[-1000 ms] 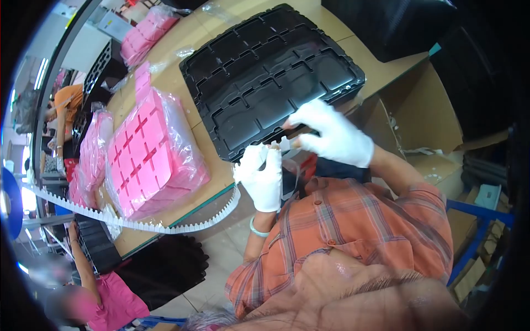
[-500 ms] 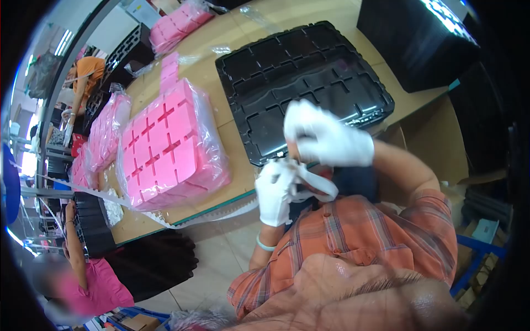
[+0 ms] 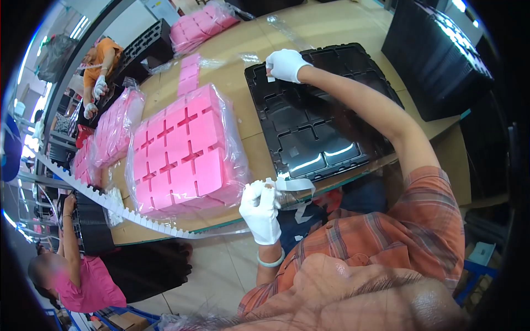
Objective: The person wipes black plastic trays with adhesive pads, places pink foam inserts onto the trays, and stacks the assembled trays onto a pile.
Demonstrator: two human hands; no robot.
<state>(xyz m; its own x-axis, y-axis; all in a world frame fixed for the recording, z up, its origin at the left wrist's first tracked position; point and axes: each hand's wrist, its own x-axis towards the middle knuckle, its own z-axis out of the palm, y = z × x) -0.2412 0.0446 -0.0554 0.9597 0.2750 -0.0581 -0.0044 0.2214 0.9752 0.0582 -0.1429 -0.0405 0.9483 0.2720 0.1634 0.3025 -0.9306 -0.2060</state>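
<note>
My left hand [image 3: 260, 212], in a white glove, is closed on a long white strip of label tape [image 3: 301, 185]. One end loops out beside the fingers, and the notched length [image 3: 118, 207] runs away to the left. My right hand [image 3: 287, 65], also gloved, reaches over the far left part of a black plastic tray [image 3: 302, 137]. Its fingers are pinched at a small white label [image 3: 271, 79] against the tray. A pale small square [image 3: 294, 150] lies on the tray's near part.
Pink slotted foam blocks in clear plastic [image 3: 179, 151] stand left of the tray, with more pink packs [image 3: 118, 127] beyond. A tall black stack [image 3: 433, 63] is at the right. Co-workers in orange [image 3: 105, 58] and pink [image 3: 94, 284] are at the left.
My right hand has moved from beside my left hand up and out over the tray's far left part. My left hand has shifted slightly left and down, still holding the strip.
</note>
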